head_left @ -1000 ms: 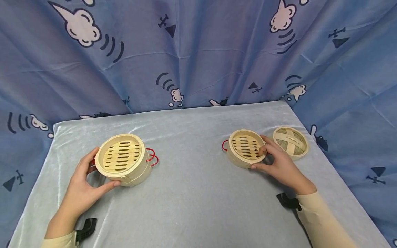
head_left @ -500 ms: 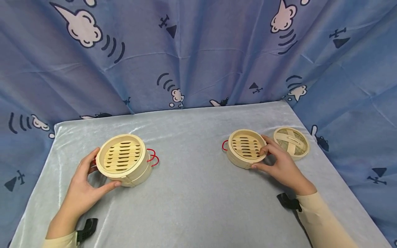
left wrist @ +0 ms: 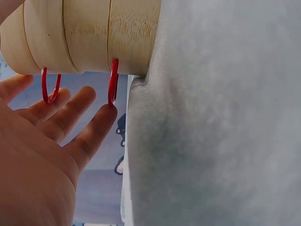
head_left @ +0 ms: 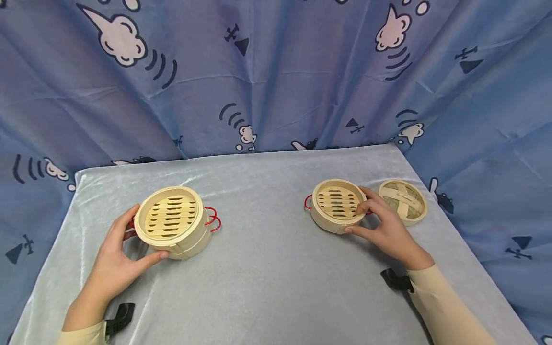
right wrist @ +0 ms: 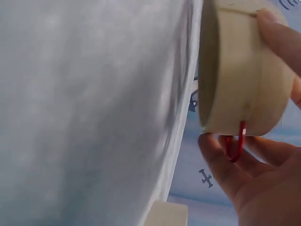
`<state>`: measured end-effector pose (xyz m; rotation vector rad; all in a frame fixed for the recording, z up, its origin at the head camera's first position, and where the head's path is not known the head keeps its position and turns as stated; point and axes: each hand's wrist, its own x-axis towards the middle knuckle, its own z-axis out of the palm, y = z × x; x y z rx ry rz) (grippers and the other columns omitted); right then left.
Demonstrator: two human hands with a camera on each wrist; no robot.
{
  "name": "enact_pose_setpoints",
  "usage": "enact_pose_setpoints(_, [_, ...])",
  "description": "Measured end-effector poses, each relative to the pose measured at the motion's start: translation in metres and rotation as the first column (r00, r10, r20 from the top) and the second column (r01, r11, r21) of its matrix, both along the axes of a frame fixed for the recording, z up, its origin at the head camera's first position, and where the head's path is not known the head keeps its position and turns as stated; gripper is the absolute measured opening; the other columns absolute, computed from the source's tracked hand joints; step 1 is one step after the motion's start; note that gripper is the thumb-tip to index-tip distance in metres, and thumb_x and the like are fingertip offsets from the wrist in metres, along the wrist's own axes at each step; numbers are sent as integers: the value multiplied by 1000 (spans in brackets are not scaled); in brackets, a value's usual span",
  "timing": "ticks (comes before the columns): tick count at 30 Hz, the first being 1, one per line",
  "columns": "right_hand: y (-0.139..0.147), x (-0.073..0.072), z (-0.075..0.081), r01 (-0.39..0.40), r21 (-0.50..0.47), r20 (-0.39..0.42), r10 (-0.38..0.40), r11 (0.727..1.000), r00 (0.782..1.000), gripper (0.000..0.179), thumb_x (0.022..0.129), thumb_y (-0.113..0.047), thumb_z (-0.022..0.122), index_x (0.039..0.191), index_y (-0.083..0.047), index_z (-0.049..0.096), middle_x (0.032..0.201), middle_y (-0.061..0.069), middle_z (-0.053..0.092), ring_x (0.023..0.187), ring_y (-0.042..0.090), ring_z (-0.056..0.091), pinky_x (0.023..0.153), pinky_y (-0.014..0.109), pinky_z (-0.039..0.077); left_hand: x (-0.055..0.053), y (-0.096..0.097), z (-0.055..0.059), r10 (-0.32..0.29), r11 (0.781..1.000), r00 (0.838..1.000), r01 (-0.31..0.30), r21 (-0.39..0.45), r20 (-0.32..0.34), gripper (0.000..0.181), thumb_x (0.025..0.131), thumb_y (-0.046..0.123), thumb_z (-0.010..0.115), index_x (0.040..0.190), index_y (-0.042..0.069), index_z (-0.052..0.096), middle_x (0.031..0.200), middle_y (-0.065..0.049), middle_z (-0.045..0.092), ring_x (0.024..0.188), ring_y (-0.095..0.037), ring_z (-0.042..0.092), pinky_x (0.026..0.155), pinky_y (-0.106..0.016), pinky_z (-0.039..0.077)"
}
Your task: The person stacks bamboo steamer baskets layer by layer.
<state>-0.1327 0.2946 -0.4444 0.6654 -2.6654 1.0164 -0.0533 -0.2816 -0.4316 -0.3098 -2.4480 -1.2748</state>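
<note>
At the left of the head view, a two-tier bamboo steamer [head_left: 196, 242] stands on the cloth, red loops on its sides. My left hand [head_left: 114, 268] holds its upper part, thumb at the near side and fingers at the far left. The left wrist view has a fingertip at the lower red handle [left wrist: 113, 84]. Over on the right, my right hand [head_left: 390, 235] grips a single smaller-looking bamboo steamer basket [head_left: 323, 221] by its right side. In the right wrist view this basket [right wrist: 235, 70] is tilted, its hollow underside partly showing; the slatted inside holds nothing.
A woven bamboo lid [head_left: 403, 206] lies just behind the right hand, near the table's right edge. Grey-white cloth [head_left: 258, 268] covers the table. A blue patterned curtain [head_left: 276, 72] hangs behind and at the sides.
My right hand and its steamer basket have shifted slightly left, away from the lid. The head view has turned a little. My left hand and the two-tier steamer stay as they were.
</note>
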Motion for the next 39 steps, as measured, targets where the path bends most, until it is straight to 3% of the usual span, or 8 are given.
enact_pose_setpoints(2, [-5, -2, 3, -5, -1, 7, 5, 1000, 1000, 46, 66, -26, 95, 93, -24, 57, 154, 9, 39, 120, 20, 51, 86, 19, 40, 1, 0, 2, 1, 1000, 1000, -1, -3, -6, 121, 49, -11, 94, 154, 9, 36, 135, -21, 50, 110, -1, 47, 93, -10, 36])
enact_pose_setpoints(5, [-13, -5, 10, -3, 7, 9, 3, 1000, 1000, 47, 66, -31, 94, 94, -27, 57, 155, 5, 39, 115, 15, 52, 86, 21, 41, -4, -8, -10, 2, 1000, 1000, -2, -5, -5, 123, 48, -8, 96, 154, 11, 36, 137, -17, 50, 111, -1, 47, 93, -10, 37])
enact_pose_setpoints(9, [-24, -11, 19, -31, 0, -6, 31, 1000, 1000, 46, 65, -31, 95, 94, -29, 59, 155, 2, 39, 121, 17, 51, 87, 23, 40, -9, -18, -27, 5, 1000, 1000, -5, -9, 0, 127, 47, -1, 99, 155, 19, 35, 141, -9, 49, 113, -1, 46, 93, -10, 36])
enact_pose_setpoints(16, [-50, -16, 38, -130, -55, -6, 130, 990, 991, 46, 61, -17, 96, 92, -21, 63, 152, 10, 40, 137, 31, 40, 98, 17, 37, -11, -16, -23, -2, 1000, 1000, 1, -17, -20, 126, 49, 1, 99, 155, 20, 35, 142, -8, 48, 113, -1, 47, 92, -12, 37])
enact_pose_setpoints(23, [-83, -9, 63, -177, -103, -6, 177, 979, 984, 41, 64, -9, 95, 90, -11, 63, 149, 18, 42, 136, 37, 40, 93, 21, 43, -10, -15, -25, -6, 1000, 1000, 6, -23, -15, 124, 51, 4, 99, 156, 21, 34, 142, -9, 48, 112, -1, 46, 91, -11, 37])
enact_pose_setpoints(32, [-106, -26, 42, -212, -167, -8, 213, 963, 977, 43, 66, -27, 94, 93, -26, 61, 154, 2, 37, 136, 23, 40, 87, 35, 47, -8, -16, -27, -9, 999, 1000, 9, -34, 8, 124, 53, 10, 100, 156, 22, 33, 144, -6, 46, 114, -1, 45, 91, -12, 36])
enact_pose_setpoints(35, [-123, -32, 40, -246, -198, -18, 247, 949, 969, 42, 68, -30, 94, 94, -28, 61, 155, 1, 36, 136, 22, 40, 86, 41, 48, -7, -15, -24, -1, 999, 1000, 1, -38, 7, 125, 52, 8, 100, 156, 22, 32, 143, -7, 46, 114, 0, 44, 91, -10, 36])
enact_pose_setpoints(39, [-153, -35, 44, -290, -220, -26, 292, 931, 956, 42, 67, -28, 94, 93, -25, 61, 154, 3, 36, 137, 23, 38, 86, 41, 49, -4, -10, -15, 0, 999, 1000, 0, -36, -7, 123, 52, 1, 98, 156, 15, 32, 142, -14, 46, 114, -1, 43, 91, -9, 34])
